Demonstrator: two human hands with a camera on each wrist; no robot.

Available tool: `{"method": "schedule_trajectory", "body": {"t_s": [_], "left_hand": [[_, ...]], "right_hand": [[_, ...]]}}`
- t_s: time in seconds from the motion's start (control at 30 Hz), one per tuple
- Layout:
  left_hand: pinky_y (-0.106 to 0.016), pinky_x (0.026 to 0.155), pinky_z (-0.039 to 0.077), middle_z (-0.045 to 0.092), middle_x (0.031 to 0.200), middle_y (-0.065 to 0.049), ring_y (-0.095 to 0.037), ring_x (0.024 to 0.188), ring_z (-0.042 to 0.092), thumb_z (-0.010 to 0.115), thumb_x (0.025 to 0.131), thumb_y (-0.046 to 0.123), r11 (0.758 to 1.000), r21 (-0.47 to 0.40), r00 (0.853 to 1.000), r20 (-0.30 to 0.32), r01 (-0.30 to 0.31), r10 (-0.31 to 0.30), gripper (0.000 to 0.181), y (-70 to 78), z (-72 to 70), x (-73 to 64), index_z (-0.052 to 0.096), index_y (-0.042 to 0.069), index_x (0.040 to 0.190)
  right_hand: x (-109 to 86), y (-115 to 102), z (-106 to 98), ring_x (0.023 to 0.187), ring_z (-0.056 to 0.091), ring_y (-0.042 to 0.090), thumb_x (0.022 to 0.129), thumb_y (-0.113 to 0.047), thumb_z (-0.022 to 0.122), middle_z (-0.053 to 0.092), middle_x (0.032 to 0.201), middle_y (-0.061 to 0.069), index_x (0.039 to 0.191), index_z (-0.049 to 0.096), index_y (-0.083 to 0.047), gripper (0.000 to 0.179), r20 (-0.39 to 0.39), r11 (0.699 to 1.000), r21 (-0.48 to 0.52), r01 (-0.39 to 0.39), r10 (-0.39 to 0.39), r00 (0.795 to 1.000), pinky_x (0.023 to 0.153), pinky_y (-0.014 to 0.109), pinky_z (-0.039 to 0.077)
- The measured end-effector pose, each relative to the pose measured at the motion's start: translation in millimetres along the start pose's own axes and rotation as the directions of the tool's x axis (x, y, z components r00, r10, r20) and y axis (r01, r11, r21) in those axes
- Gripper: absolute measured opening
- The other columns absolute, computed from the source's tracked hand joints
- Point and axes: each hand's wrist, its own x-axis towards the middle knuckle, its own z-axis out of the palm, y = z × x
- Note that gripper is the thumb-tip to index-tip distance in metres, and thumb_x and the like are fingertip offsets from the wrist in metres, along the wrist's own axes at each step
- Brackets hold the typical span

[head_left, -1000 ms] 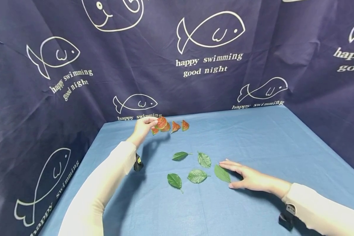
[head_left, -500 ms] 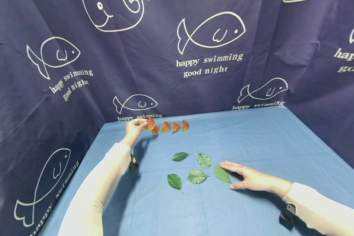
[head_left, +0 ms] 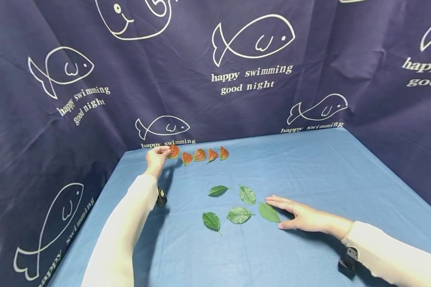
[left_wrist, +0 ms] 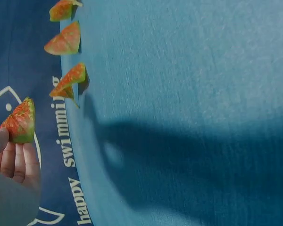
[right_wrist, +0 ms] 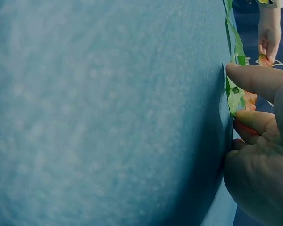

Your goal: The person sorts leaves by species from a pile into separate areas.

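At the far left of the table my left hand (head_left: 156, 159) pinches a red leaf with green edges (head_left: 173, 151) between thumb and fingers. In the left wrist view this red leaf (left_wrist: 21, 121) is held up in front of the dark cloth. A row of several red leaves (head_left: 200, 155) lies just right of it along the back. My right hand (head_left: 301, 215) is low over the table with fingers spread and nearly straight. Its thumb and fingertips are right at the edges of a plain green leaf (head_left: 269, 212). Nearby on its left lie several toothed green leaves (head_left: 239, 215).
A blue cloth (head_left: 291, 167) covers the table. Dark blue fabric (head_left: 186, 79) printed with white fish and words hangs behind it and along both sides. Black wrist cameras (head_left: 347, 263) are strapped under the sleeves.
My left hand has moved left along the row with its red leaf, clear of the other red leaves it overlapped. My right hand and the green leaves have stayed in place.
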Motion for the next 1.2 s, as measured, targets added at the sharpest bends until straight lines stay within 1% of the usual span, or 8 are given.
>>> {"method": "schedule_trajectory", "body": {"t_s": [0.23,0.33,0.43,0.53,0.63,0.77,0.93,1.2], "left_hand": [[-0.009,0.061,0.046,0.072,0.084,-0.008,0.003,0.063,0.054,0.070,0.087,0.005,0.992,0.128,0.999,-0.035,0.012,-0.008,0.019,1.7,-1.8,1.0,0.072,-0.004,0.104],[-0.012,0.067,0.043,0.073,0.090,-0.013,0.000,0.067,0.054,0.070,0.087,0.007,0.978,0.208,0.999,-0.034,0.006,0.001,0.019,1.9,0.0,2.5,0.073,-0.001,0.103],[-0.021,0.076,0.044,0.072,0.099,-0.018,-0.014,0.078,0.060,0.069,0.087,0.007,0.966,0.258,0.999,-0.044,0.012,0.000,0.018,-0.7,1.8,4.2,0.074,0.000,0.102],[-0.027,0.081,0.046,0.071,0.102,-0.021,-0.025,0.089,0.063,0.069,0.086,0.005,0.968,0.252,0.998,-0.055,0.020,-0.007,0.018,-3.2,2.8,4.8,0.074,-0.001,0.102],[-0.024,0.079,0.046,0.071,0.103,-0.021,-0.017,0.079,0.062,0.069,0.085,0.003,0.972,0.234,0.997,-0.070,0.035,-0.019,0.019,-4.9,3.1,5.2,0.073,-0.003,0.102],[-0.015,0.070,0.042,0.072,0.102,-0.020,0.001,0.065,0.050,0.070,0.084,0.003,0.969,0.241,0.997,-0.070,0.059,-0.044,0.019,-8.7,3.1,5.0,0.074,-0.003,0.102],[-0.007,0.060,0.044,0.073,0.102,-0.018,0.004,0.060,0.053,0.070,0.084,0.002,0.968,0.228,0.994,-0.037,0.106,-0.100,0.018,-16.6,7.0,5.4,0.074,-0.003,0.101],[-0.010,0.052,0.046,0.074,0.097,-0.016,0.000,0.056,0.056,0.067,0.083,0.000,0.965,0.193,0.984,-0.012,0.175,-0.176,0.022,-23.6,13.7,7.3,0.073,-0.003,0.104]], "right_hand": [[0.1,-1.0,-1.0,0.146,0.025,0.027,0.089,-0.031,0.070,0.032,0.155,0.020,0.146,0.042,-0.008,0.068,0.007,1.000,0.012,0.001,-0.001,1.000,0.105,0.003,0.012],[-0.1,-2.2,-2.0,0.146,0.025,0.029,0.088,-0.031,0.070,0.032,0.155,0.019,0.146,0.042,-0.007,0.069,0.008,1.000,0.019,0.000,0.000,1.000,0.105,0.002,0.011],[0.4,-2.4,-1.6,0.146,0.025,0.032,0.088,-0.031,0.070,0.032,0.155,0.019,0.146,0.042,-0.007,0.069,0.012,1.000,0.016,0.003,-0.003,1.000,0.105,0.003,0.011],[0.3,-1.7,-0.7,0.146,0.024,0.032,0.088,-0.031,0.070,0.031,0.156,0.019,0.147,0.041,-0.007,0.069,0.013,1.000,0.020,0.000,0.000,1.000,0.105,0.003,0.012],[0.0,-0.7,-0.3,0.146,0.024,0.029,0.088,-0.031,0.070,0.031,0.156,0.020,0.146,0.041,-0.007,0.069,0.013,1.000,0.029,0.000,0.000,1.000,0.105,0.003,0.013],[0.0,-1.7,-0.8,0.146,0.024,0.026,0.088,-0.029,0.071,0.030,0.155,0.021,0.146,0.041,-0.005,0.070,0.016,0.999,0.048,0.003,-0.003,1.000,0.105,0.002,0.013],[0.1,-3.8,-1.3,0.146,0.023,0.028,0.087,-0.029,0.071,0.029,0.155,0.022,0.146,0.041,-0.004,0.071,0.027,0.998,0.058,-0.004,0.002,1.000,0.105,0.004,0.015],[0.1,-1.6,-0.1,0.146,0.023,0.027,0.086,-0.029,0.072,0.030,0.156,0.021,0.146,0.041,-0.005,0.072,0.023,0.997,0.073,-0.015,0.013,1.000,0.105,0.003,0.015]]}}
